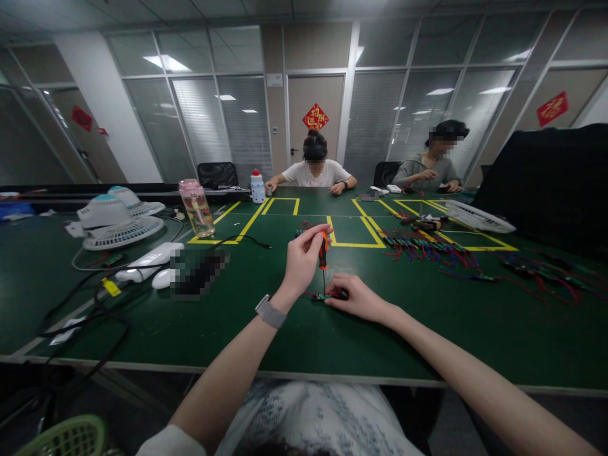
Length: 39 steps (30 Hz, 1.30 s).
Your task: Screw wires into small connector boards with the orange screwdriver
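Dim o/all; lt patches [166, 63] on glass [142, 114]; wide-angle warp twd edges.

Bare hands [303, 259], grey-banded watch [272, 313] on the left wrist [282, 299], white shirt [323, 421] with bluish-grey print, white sleeve [171, 442]

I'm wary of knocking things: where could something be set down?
Bare patches of green tabletop lie between the right forearm and the wired boards, between the forearms nearer than the screwdriver, and between the left forearm and the white mouse. It's crowded around the fans and pink-lidded bottle, and among those boards.
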### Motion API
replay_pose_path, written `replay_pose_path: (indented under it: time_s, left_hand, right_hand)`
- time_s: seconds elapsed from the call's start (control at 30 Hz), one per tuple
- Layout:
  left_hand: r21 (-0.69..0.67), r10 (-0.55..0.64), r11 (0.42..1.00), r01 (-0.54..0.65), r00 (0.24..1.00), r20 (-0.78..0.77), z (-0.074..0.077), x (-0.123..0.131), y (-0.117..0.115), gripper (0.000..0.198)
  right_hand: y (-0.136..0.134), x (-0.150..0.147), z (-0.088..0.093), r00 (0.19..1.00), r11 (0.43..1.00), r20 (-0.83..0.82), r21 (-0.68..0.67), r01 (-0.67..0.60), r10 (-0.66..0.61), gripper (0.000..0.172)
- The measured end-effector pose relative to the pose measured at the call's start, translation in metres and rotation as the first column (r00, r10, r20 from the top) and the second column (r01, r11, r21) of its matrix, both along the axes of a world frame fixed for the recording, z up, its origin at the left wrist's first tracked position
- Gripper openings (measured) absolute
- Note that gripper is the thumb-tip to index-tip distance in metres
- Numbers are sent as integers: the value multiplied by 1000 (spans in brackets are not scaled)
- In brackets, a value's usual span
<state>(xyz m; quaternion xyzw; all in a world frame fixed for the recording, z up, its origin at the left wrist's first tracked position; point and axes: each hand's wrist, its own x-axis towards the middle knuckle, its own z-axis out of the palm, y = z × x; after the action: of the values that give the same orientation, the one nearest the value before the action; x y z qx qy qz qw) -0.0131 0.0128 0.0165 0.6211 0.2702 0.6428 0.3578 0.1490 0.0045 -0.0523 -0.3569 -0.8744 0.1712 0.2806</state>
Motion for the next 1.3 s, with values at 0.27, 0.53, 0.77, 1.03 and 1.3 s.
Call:
replay_pose_path:
  time_s: [0.27, 0.53, 0.77, 1.03, 1.3]
  left_hand:
    - [106, 153, 984, -144, 984, -89, -4, 0, 1, 12]
    - [33, -14, 999, 15, 1000, -28, -3, 1, 3, 24]
    - [93, 138, 987, -133, 989, -51, 0, -2, 0, 10]
    - [123, 73, 991, -62, 994, -87, -7, 0, 3, 25]
    - [202, 226, 959, -200, 967, -115, -3, -2, -2, 10]
  right_hand:
    - [1, 0, -2, 1000, 1000, -2, 10, -1, 1, 8]
    - [1, 1, -1, 1000, 1000, -1, -1, -4, 4, 8]
    - [2, 1, -2, 1000, 1000, 5, 7, -6, 6, 8]
    - [1, 1, 0, 1000, 1000, 8, 1, 4, -4, 8]
    - [1, 1, -2, 1000, 1000, 15, 19, 1, -2, 8]
